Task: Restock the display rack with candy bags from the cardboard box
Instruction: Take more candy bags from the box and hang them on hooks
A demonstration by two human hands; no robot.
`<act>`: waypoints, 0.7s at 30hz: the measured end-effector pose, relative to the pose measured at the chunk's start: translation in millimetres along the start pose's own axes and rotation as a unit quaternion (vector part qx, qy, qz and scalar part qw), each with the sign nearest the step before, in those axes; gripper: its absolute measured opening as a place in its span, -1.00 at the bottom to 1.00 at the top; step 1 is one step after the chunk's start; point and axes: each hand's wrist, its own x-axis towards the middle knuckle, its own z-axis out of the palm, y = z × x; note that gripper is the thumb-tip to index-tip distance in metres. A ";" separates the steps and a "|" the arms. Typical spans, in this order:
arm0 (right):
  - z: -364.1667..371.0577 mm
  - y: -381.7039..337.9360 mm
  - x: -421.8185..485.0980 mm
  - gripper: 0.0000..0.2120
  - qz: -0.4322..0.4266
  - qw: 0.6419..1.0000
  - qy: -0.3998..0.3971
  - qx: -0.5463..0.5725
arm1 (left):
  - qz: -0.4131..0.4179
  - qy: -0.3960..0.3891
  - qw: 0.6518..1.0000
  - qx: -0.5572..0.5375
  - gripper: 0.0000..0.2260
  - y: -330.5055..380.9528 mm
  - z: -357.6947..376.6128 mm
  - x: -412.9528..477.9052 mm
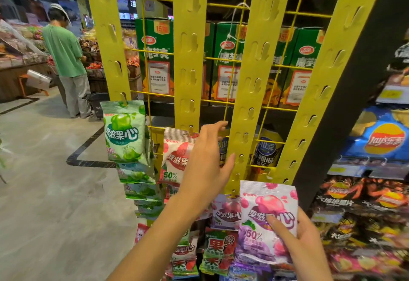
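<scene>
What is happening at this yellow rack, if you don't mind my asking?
A person is restocking the yellow display rack with candy bags. Their right hand holds a purple candy bag low in front of the rack, not yet hung. Their left hand is raised with open fingers beside a red bag hanging on the second strip. No cardboard box is in view.

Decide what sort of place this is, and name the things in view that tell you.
Most likely a supermarket snack aisle. Yellow hanging strips carry candy bags, crisp packets fill the right side, and a shopper in a green shirt stands further back beside a shopping basket.
</scene>
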 end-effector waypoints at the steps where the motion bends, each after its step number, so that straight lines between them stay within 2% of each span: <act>1: 4.2 2.2 0.5 -0.66 0.003 1.000 -0.004 -0.001 | -0.002 -0.009 1.000 0.003 -0.44 0.7 2.7 3.8; 6: 23.4 6.4 6.4 -0.68 0.003 1.000 -0.027 -0.013 | -0.021 -0.026 0.999 -0.009 -0.45 -0.6 11.1 13.7; 9: 30.7 5.8 10.7 -0.65 -0.005 0.999 -0.039 -0.009 | -0.030 -0.017 0.999 -0.025 -0.53 -2.7 14.3 14.0; 12: 36.4 8.8 14.5 -0.54 -0.021 0.999 -0.035 -0.010 | -0.030 -0.024 0.999 -0.011 -0.67 -3.1 16.7 12.4; 17: 43.7 11.2 14.5 -0.18 -0.080 0.996 0.008 -0.021 | -0.022 -0.046 0.999 -0.010 -0.86 -8.5 23.2 8.3; 19: 46.2 9.7 12.2 -0.15 -0.107 0.994 0.017 -0.023 | -0.024 -0.047 0.998 -0.025 -0.88 -8.4 24.2 5.8; 21: 48.4 7.5 10.8 -0.23 -0.126 0.991 0.021 -0.032 | -0.025 -0.047 0.998 -0.036 -0.87 -8.0 24.6 4.7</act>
